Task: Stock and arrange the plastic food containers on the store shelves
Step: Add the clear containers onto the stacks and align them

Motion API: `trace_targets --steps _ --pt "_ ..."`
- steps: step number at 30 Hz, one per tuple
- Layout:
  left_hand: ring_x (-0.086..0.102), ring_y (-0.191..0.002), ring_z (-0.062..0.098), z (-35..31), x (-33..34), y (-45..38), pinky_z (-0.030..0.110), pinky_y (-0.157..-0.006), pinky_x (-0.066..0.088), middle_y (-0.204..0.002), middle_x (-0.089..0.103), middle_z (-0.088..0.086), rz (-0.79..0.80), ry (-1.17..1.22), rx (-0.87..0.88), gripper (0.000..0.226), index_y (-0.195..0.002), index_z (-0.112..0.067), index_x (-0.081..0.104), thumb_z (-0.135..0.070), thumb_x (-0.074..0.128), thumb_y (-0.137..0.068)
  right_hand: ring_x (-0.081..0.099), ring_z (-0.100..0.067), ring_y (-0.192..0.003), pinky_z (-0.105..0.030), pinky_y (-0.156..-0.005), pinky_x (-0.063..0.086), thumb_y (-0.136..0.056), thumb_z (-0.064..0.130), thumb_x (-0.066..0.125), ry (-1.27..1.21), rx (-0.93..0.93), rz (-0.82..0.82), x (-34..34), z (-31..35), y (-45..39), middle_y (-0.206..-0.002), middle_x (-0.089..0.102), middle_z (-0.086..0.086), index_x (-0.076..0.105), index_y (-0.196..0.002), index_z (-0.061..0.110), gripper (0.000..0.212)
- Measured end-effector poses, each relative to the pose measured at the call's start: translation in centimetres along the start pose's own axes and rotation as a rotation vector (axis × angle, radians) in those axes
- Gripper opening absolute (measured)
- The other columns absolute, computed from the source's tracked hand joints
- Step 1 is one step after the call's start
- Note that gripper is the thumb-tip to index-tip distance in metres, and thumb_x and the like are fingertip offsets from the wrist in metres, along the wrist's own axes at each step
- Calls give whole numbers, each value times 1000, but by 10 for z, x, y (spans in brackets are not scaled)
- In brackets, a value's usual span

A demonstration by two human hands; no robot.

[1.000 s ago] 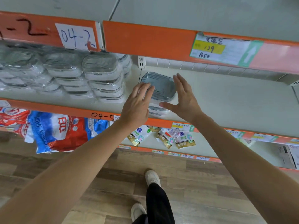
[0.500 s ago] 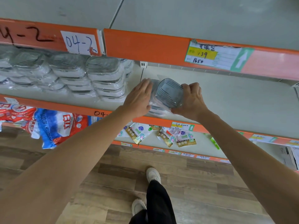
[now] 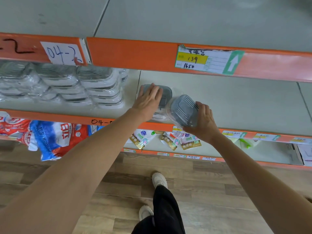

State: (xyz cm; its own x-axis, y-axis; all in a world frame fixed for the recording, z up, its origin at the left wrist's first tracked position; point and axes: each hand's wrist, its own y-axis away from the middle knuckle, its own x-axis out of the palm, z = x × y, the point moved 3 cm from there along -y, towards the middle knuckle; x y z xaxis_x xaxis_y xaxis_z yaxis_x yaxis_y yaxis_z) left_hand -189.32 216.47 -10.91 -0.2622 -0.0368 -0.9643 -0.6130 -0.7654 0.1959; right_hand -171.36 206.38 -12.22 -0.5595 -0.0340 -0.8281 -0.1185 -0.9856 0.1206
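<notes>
A wrapped grey-lidded container set is tilted up at the front of the middle shelf, and my right hand grips its lower right side. Just left of it, a second grey-lidded container pack lies flat on the shelf. My left hand rests flat on its lid with fingers straight. Further left, stacks of wrapped containers fill the same shelf several high.
An orange-edged upper shelf with price labels overhangs the containers. Below, bagged goods and small packets hang at the lower shelf. The shelf surface to the right of my hands is bare. My feet stand on wood flooring.
My hands closed on the single stack, then split it: the right hand lifted one tilted set off to the right, while the left hand now presses the remaining pack on the shelf.
</notes>
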Motion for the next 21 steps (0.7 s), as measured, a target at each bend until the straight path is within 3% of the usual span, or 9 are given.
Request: trace_targets --steps 3,7,13,21 --pt "5 -144 36 0 1 -5 47 -118 6 -152 6 24 26 3 12 80 -146 1 11 -6 62 -85 35 -28 -122 -38 -104 34 -66 29 83 7 56 -14 1 -9 3 -137 35 -13 28 -140 5 96" --pt "-9 -144 37 0 10 -5 43 -119 -1 -154 -12 26 70 14 14 79 -148 3 0 -3 54 -90 36 -28 -121 -36 -102 33 -65 28 83 28 108 -37 4 -20 7 -135 37 -13 31 -138 4 93" --pt "18 -139 35 3 -2 8 39 -118 4 -146 23 23 -74 -26 51 78 -141 7 19 -21 65 -84 36 -26 -123 -38 -103 36 -65 31 83 44 122 -23 2 -21 13 -136 37 -12 30 -138 5 94" --pt "32 -127 33 23 -8 56 37 -115 16 -135 34 21 -132 -11 9 69 -137 6 28 -16 61 -81 34 -27 -123 -40 -102 38 -65 28 84 32 66 1 -1 16 17 -137 35 -13 30 -137 5 93"
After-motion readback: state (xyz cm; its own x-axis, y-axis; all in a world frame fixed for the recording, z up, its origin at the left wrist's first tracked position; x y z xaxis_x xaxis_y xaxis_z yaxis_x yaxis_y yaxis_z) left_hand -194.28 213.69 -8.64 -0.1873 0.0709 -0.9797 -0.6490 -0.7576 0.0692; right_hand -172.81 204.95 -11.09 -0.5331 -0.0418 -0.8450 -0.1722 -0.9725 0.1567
